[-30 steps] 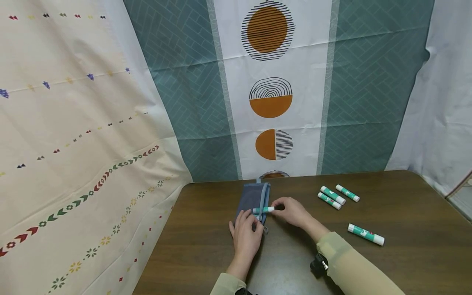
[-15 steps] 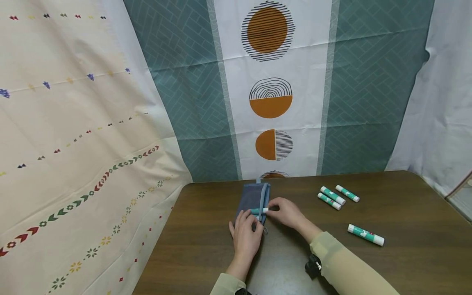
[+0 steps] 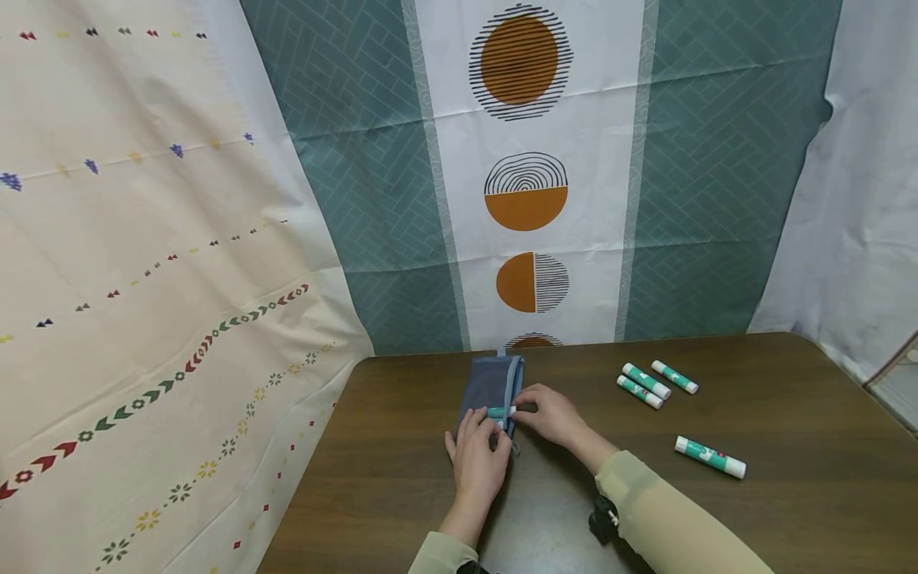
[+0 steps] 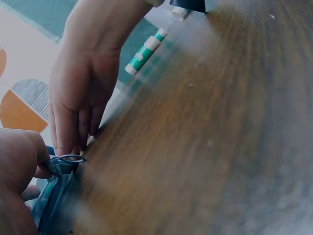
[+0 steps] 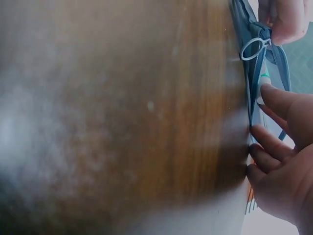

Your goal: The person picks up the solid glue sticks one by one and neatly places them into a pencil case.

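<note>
A blue-grey zip pouch [image 3: 490,381] lies near the table's back edge, its zip side facing right. My left hand [image 3: 479,462] holds the pouch's near end, pinching the edge beside the zip's ring pull [image 5: 254,49] in the right wrist view. A green and white glue stick [image 3: 496,412] lies across the zip opening, mostly within the pouch. At its white end, the thumb and fingertips of my right hand [image 3: 554,416] pinch it, with the other fingers resting along the pouch's side. Part of another tube shows just below it, by the left fingertips.
Right of the pouch, several more glue sticks lie on the brown table [image 3: 574,510]: a cluster with one stick [image 3: 647,381] at the back, and a larger glue stick [image 3: 710,457] nearer. Patterned cloths [image 3: 387,199] hang behind and at the left.
My right hand has moved left, pushing the glue stick further into the pouch, so less of its white end sticks out. The left hand and pouch have stayed in place.
</note>
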The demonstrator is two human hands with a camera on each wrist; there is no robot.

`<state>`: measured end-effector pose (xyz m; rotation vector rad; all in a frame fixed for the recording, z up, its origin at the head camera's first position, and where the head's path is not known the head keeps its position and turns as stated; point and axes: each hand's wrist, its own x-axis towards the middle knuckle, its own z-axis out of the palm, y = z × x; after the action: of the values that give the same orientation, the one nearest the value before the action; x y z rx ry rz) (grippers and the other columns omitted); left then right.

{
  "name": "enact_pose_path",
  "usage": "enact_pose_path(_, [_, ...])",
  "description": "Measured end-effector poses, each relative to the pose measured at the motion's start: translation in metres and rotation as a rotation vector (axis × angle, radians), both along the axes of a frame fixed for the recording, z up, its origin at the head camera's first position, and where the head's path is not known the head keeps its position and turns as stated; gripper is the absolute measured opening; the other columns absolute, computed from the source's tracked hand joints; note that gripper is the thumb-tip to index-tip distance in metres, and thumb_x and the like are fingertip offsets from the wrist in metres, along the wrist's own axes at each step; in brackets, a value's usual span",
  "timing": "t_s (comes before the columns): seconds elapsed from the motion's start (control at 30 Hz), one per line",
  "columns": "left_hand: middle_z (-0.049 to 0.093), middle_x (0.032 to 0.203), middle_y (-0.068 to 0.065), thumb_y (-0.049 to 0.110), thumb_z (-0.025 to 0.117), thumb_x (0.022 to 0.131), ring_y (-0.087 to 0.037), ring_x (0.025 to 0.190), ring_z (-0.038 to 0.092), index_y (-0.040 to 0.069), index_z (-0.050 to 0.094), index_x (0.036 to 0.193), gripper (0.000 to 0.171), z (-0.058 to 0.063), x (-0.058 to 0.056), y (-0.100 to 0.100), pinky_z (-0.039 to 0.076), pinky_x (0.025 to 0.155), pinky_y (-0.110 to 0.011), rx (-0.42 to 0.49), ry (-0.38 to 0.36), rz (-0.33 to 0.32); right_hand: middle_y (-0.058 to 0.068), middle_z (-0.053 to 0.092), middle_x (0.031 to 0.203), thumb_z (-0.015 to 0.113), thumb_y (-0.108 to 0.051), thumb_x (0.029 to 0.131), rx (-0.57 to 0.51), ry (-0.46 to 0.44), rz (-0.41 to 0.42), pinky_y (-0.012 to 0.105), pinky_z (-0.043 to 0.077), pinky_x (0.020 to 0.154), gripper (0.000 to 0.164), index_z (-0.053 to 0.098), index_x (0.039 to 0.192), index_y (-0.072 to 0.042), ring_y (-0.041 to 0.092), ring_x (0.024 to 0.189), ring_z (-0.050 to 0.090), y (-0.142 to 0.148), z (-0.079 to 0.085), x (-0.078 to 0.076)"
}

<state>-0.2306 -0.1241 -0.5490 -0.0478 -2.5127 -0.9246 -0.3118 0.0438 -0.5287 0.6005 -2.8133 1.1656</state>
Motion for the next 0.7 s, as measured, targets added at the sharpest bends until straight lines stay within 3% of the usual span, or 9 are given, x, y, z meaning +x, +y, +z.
enact_pose_path(0.7, [0.070,0.146,-0.012,0.011,0.074,0.094,-0.041,0.150,0.053,0.022,0.059,0.075,0.026,-0.0027,-0.0014,-0.0006,0.022,0.115,-0.088,-0.023,0.000,0.004,0.018,0.065,0.136,0.082,-0.023,0.100,0.059,0.008,-0.005,0.061,0.054,0.102,0.018,0.086,0.115,-0.013,0.040,0.126,0.062,-0.0087,-0.0021,0.0026])
